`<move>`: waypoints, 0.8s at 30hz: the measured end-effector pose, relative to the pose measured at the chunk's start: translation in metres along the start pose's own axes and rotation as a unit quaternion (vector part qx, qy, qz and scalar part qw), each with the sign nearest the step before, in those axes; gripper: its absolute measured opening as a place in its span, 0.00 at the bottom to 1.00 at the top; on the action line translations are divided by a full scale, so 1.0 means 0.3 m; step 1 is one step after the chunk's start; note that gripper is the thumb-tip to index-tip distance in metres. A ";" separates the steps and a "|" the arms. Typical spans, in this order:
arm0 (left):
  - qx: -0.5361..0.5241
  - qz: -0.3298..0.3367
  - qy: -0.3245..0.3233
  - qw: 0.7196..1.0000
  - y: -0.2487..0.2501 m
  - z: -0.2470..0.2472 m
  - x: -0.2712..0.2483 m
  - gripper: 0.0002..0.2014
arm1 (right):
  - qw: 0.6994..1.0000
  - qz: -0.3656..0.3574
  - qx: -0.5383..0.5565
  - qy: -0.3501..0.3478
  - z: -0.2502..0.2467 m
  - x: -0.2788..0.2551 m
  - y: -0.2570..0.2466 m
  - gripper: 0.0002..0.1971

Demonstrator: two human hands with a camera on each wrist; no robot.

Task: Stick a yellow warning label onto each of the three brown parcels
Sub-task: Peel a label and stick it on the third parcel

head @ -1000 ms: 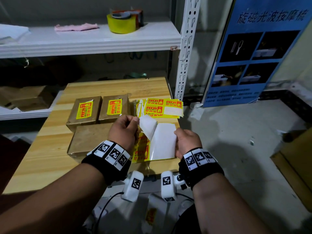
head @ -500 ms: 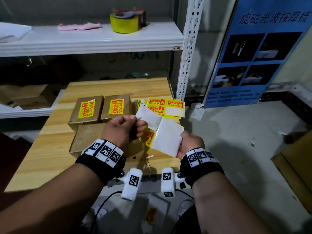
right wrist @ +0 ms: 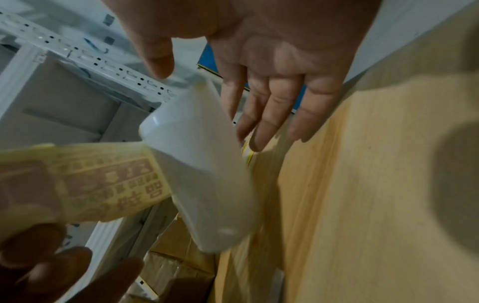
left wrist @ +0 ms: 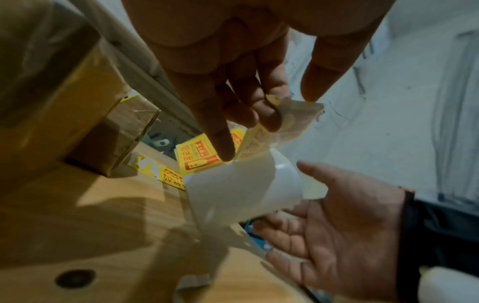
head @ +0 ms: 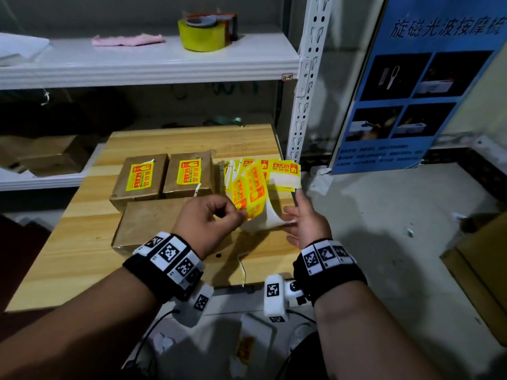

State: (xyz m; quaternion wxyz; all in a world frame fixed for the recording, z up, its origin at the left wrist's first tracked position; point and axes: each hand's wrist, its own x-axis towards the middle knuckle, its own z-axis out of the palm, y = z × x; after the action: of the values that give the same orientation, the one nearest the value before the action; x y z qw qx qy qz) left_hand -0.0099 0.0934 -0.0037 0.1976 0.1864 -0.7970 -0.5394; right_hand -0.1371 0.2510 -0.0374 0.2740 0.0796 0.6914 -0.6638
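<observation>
A person's left hand (head: 204, 220) pinches a yellow warning label with red print (head: 248, 194) by its near edge, while the right hand (head: 306, 222), fingers straight and spread, lets the curled white backing paper (left wrist: 241, 188) hang at its fingertips. Just beside the left wrist, the nearest brown paper-wrapped parcel (head: 149, 224) lies bare on the pale wooden table (head: 68, 256), apparently the last to be labelled. Beyond it, two smaller brown parcels (head: 140, 179) already carry labels bearing a bottle symbol and Chinese characters, too small to read surely. Far right lies a loose heap of spare yellow labels (head: 279, 172). A yellow tape roll (head: 204, 37) sits on the white shelf (head: 148, 64).
</observation>
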 end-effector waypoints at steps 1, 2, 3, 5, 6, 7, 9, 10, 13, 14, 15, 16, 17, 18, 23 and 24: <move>0.049 0.020 -0.011 0.999 -0.007 0.001 -0.004 0.18 | 1.000 -0.008 -0.006 0.000 0.002 0.000 0.002 0.38; 0.101 0.036 -0.017 0.994 -0.012 0.001 -0.007 0.20 | 1.000 -0.004 -0.011 -0.003 0.007 0.003 0.004 0.43; 0.149 0.051 -0.018 0.987 -0.017 0.002 -0.006 0.19 | 1.000 0.007 -0.018 -0.013 0.013 -0.004 0.001 0.49; 0.198 0.071 -0.024 0.977 -0.021 0.002 -0.006 0.17 | 0.999 0.013 -0.043 -0.029 0.023 -0.007 0.008 0.53; 0.202 0.074 -0.030 0.976 -0.021 0.003 -0.007 0.16 | 0.998 -0.001 -0.052 -0.036 0.026 -0.015 0.009 0.49; 0.201 0.071 -0.037 0.976 -0.022 0.005 -0.008 0.15 | 0.998 -0.018 -0.057 -0.029 0.027 -0.018 0.011 0.41; 0.185 0.047 -0.039 0.981 -0.022 0.012 -0.008 0.15 | 0.998 -0.048 -0.048 -0.016 0.029 -0.033 0.002 0.21; 0.166 0.026 -0.031 0.985 -0.022 0.016 -0.006 0.16 | 0.998 -0.050 -0.044 -0.004 0.027 -0.022 0.011 0.15; 0.081 -0.044 0.008 0.996 -0.031 0.025 0.005 0.18 | 0.999 -0.040 -0.004 0.001 0.026 0.001 0.023 0.07; 0.063 -0.060 0.017 0.996 -0.034 0.026 0.009 0.19 | 0.999 -0.037 0.006 0.000 0.029 0.005 0.025 0.06; 0.052 -0.071 0.023 0.996 -0.034 0.028 0.010 0.19 | 1.000 -0.024 0.011 0.001 0.033 0.006 0.030 0.06; 0.048 -0.079 0.028 0.995 -0.033 0.028 0.010 0.19 | 1.000 -0.008 0.019 0.006 0.033 0.012 0.036 0.07; 0.045 -0.083 0.033 0.995 -0.032 0.026 0.010 0.19 | 0.999 0.016 0.036 0.014 0.030 0.020 0.039 0.09; 0.044 -0.084 0.041 0.995 -0.032 0.020 0.011 0.19 | 0.997 0.037 0.070 0.027 0.022 0.030 0.036 0.10; 0.034 -0.085 0.056 0.994 -0.032 -0.044 0.015 0.19 | 0.985 0.080 0.153 0.015 0.004 0.048 0.033 0.14; 0.030 -0.081 0.053 0.995 -0.027 -0.059 0.011 0.18 | 0.986 0.078 0.145 -0.002 0.018 0.040 0.037 0.16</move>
State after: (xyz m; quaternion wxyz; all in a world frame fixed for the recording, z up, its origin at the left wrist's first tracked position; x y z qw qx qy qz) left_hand -0.0029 0.0751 -0.0050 0.1899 0.2844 -0.7835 -0.5188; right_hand -0.1403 0.2438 -0.0528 0.3116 0.1706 0.5792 -0.7337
